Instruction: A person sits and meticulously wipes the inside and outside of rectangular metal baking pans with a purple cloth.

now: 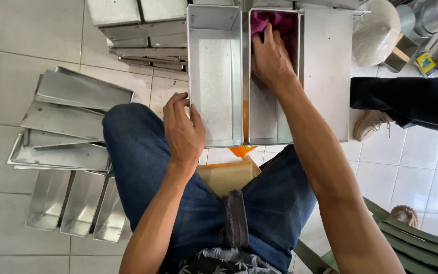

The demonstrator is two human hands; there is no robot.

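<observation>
now two joined metal tins [214, 76], left hand [182, 133] gripping the rim, right hand [270, 60] pressing one magenta cloth [275, 21]

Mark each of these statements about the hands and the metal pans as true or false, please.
1. The right hand presses a pink cloth inside a long metal pan. True.
2. The left hand holds a pan lid up in the air. False: it grips the near corner of the other long pan, which is beside the first.
3. Flat metal lids lie stacked on the tiled floor on the person's left. True.
4. The pan under the left hand has a cloth in it. False: no cloth shows there.
5. A second person's dark sleeve shows at the right edge. True.
</observation>
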